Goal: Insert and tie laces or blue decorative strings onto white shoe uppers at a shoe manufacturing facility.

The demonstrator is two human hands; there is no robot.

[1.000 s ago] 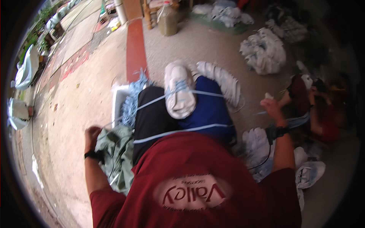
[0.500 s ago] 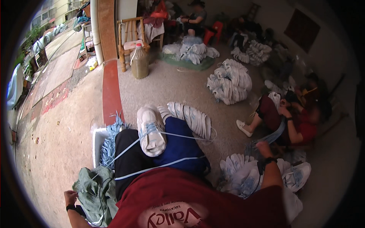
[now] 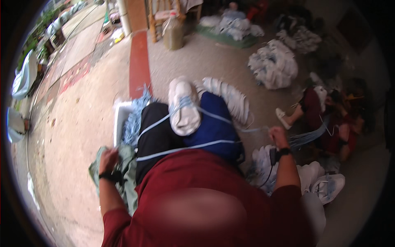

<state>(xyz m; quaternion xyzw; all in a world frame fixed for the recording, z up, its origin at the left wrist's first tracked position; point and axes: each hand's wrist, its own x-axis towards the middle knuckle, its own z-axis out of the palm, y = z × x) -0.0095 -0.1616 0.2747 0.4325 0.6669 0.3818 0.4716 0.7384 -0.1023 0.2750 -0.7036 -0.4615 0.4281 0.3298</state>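
Observation:
A white shoe (image 3: 181,92) rests upright across my thighs, sole down, with a pale blue shoelace (image 3: 214,115) running out from both sides of it. On the right the lace stretches to my right hand (image 3: 278,136), whose fingers are closed on it, out to the side of my knee. My left hand (image 3: 108,159) is raised on the other side, fingers closed, above a green cloth (image 3: 127,168); what it holds, if anything, is hidden. Another length of blue lace (image 3: 185,149) crosses my lap from thigh to thigh.
By my left leg stands a white box (image 3: 119,125) of blue laces (image 3: 135,123). A row of white shoe uppers (image 3: 228,96) lies past my right knee. More shoes (image 3: 327,187) are piled at my right, near a seated person (image 3: 321,109). A large bottle (image 3: 173,35) stands ahead.
The view has tilted down and shifted left. Both hands have risen and moved forward; the right lace now stretches out to my right hand. The shoe stays on my lap.

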